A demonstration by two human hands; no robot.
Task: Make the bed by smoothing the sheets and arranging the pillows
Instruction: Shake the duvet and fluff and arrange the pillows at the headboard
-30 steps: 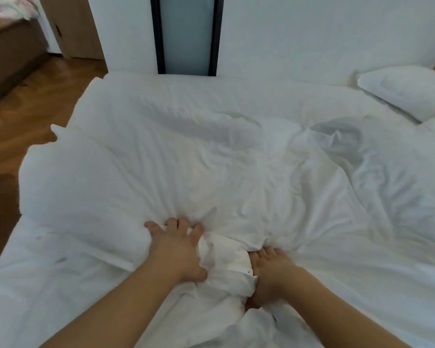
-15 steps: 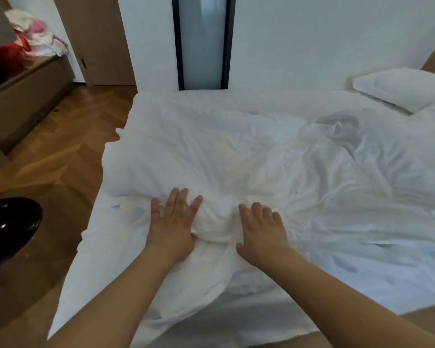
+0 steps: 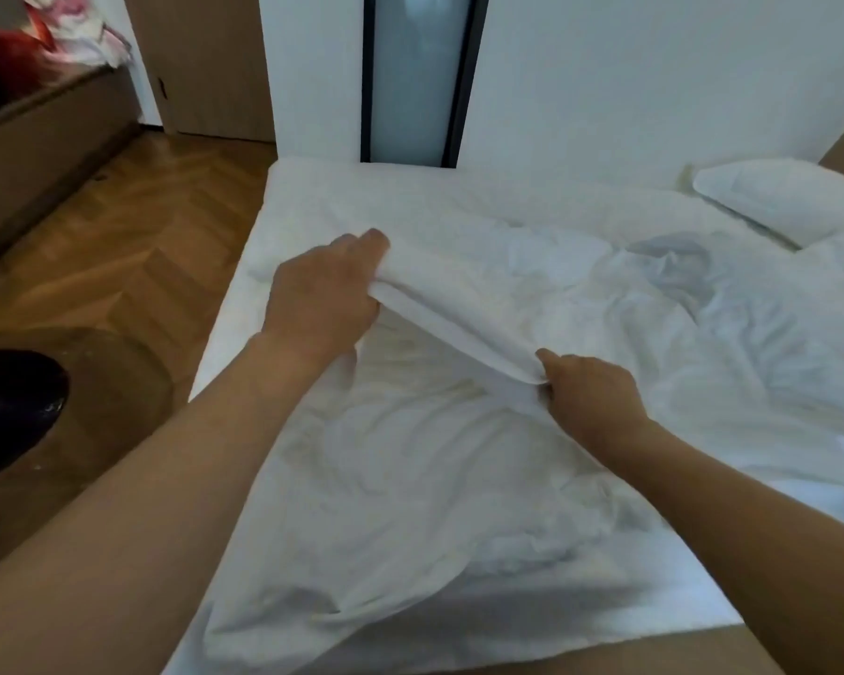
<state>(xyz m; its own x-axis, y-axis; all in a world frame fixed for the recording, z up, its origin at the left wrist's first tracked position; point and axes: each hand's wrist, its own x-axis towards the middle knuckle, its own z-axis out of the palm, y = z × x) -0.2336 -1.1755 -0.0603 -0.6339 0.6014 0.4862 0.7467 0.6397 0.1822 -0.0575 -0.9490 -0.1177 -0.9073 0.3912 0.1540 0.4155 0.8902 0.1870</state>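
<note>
A rumpled white duvet [image 3: 581, 309] covers the bed, and its near edge is folded back, so the creased white sheet [image 3: 410, 470] shows below. My left hand [image 3: 322, 294] grips the folded edge of the duvet near the bed's left side, fingers on top and thumb beneath. Lower and to the right, my right hand [image 3: 590, 397] pinches the same folded edge. A white pillow [image 3: 780, 202] lies at the far right by the wall, with part of a second one just in front of it.
Wooden floor [image 3: 132, 246] runs along the bed's left side. A glossy black object [image 3: 11, 401] sits on a round glass table at the left. A brown bench [image 3: 54, 129] with red and pink clothes stands at the far left. A frosted glass panel [image 3: 415, 75] is behind the bed.
Both hands lay flat on the bunched duvet half a second ago. Now they grip its edge, have spread apart and lifted it, with the left hand farther up the bed.
</note>
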